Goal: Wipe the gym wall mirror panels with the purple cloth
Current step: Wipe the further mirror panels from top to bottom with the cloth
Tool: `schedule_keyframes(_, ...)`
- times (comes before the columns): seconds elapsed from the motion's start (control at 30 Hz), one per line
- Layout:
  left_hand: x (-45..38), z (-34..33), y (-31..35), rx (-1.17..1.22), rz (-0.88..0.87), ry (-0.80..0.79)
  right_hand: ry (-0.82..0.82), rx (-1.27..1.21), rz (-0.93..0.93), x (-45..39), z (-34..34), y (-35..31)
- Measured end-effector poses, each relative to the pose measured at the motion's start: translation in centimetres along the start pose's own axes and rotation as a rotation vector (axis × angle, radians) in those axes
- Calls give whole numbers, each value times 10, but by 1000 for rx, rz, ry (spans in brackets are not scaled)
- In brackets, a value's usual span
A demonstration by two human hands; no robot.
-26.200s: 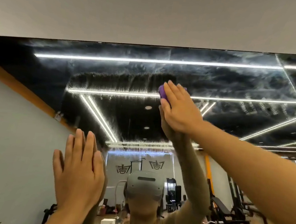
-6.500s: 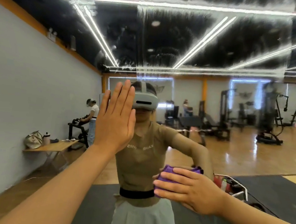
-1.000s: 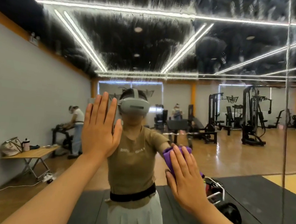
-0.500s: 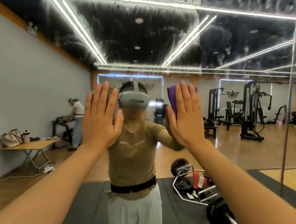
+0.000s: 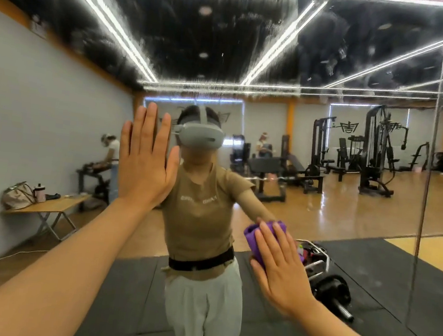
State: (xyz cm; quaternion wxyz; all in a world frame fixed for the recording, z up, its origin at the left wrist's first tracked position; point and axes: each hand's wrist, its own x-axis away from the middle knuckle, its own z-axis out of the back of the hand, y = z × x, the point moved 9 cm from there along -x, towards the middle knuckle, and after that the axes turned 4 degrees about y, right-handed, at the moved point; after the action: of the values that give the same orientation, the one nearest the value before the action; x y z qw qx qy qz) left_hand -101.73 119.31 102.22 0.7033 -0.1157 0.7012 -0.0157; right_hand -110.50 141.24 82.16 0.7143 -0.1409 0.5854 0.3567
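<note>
Against mirror [image 5: 347, 208]: right hand [image 5: 283, 270] flat, pressing purple cloth [image 5: 255, 239]; left hand [image 5: 144, 162] flat, fingers straight.

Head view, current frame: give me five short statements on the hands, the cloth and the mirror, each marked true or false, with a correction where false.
1. The right hand presses the purple cloth against the mirror with straight fingers. True.
2. The left hand holds the cloth. False: it lies flat on the glass with nothing in it.
3. The cloth sits higher on the mirror than the left hand. False: it is lower, at about waist height of the reflection.
4. Streaky residue shows on the upper part of the mirror. True.
5. A vertical panel seam runs to the left of both hands. False: it runs to their right.
</note>
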Motion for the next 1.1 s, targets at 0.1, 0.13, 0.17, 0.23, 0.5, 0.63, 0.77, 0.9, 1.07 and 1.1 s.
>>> schedule_keyframes(0.1, -1, 1, 1, 1, -3, -6, 68, -95, -106, -74, 20, 14)
schedule_keyframes(0.13, 0, 1, 1, 2, -5, -19, 90, -109, -139, -104, 27, 20)
schedule_keyframes(0.17, 0, 1, 0, 3, -6, -39, 110, -116, -168, -132, 34, 28)
schedule_keyframes(0.23, 0, -1, -1, 11, -7, -84, 148, -141, -232, -174, 46, 42)
schedule_keyframes(0.5, 25, 5, 6, 145, 33, -146, 174, -52, -161, -107, 26, 27)
schedule_keyframes(0.63, 71, 6, 19, 137, 78, -165, 104, -26, -92, -41, 10, 10)
schedule_keyframes(0.77, 110, 6, 27, 137, 112, -224, 41, -15, -56, 13, -2, 0)
schedule_keyframes(0.9, 132, 7, 23, 77, 54, -284, -28, 11, -33, 44, -12, -7)
schedule_keyframes(1.07, 136, 3, 15, 32, -28, -324, 15, -85, -47, -16, 4, -2)
schedule_keyframes(1.1, 137, 2, 14, 20, -28, -328, 37, -101, -82, -46, 10, 3)
